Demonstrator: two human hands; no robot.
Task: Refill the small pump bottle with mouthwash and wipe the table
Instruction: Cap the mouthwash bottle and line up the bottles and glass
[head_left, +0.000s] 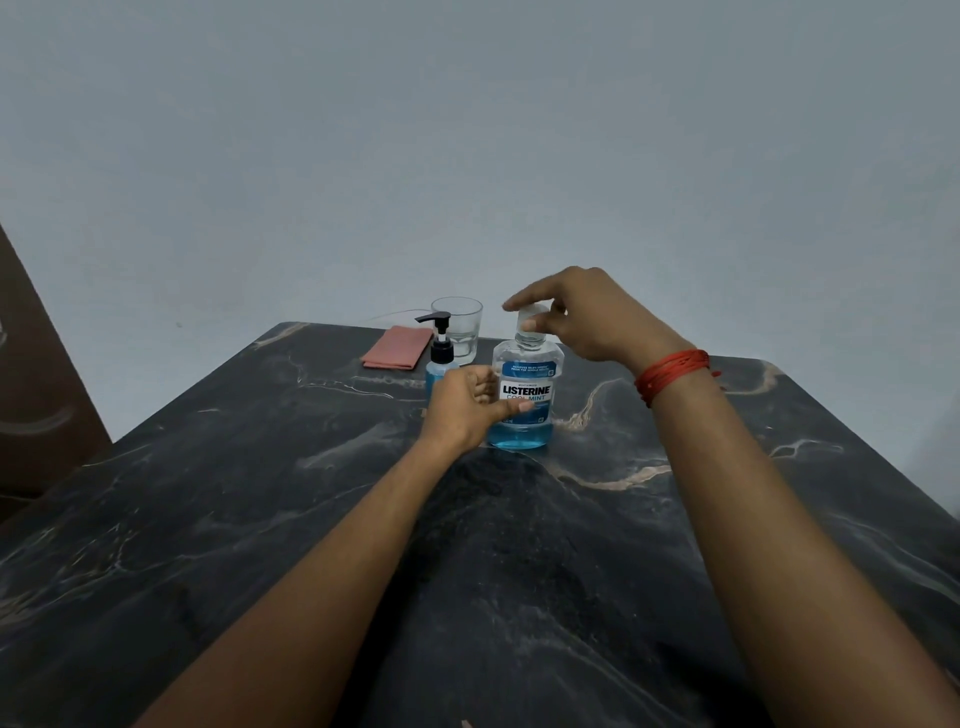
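Near the middle of the dark marble tabletop (260, 519): upright mouthwash bottle (524, 410), blue liquid filling its lower part. Left hand (464, 410) wrapped around its side at 9 o'clock, fingers (511, 408) curled against the label. Right hand (582, 317) over the top, fingers pinching the clear cap (531, 318); red thread (672, 375) around that wrist. Just behind at 10 o'clock, small pump bottle (440, 358) with black pump, then an empty glass (460, 327). Farther toward 10 o'clock, folded pink cloth (397, 355) lying flat.

Plain grey wall (467, 130) — dark marbled table (519, 571) below it
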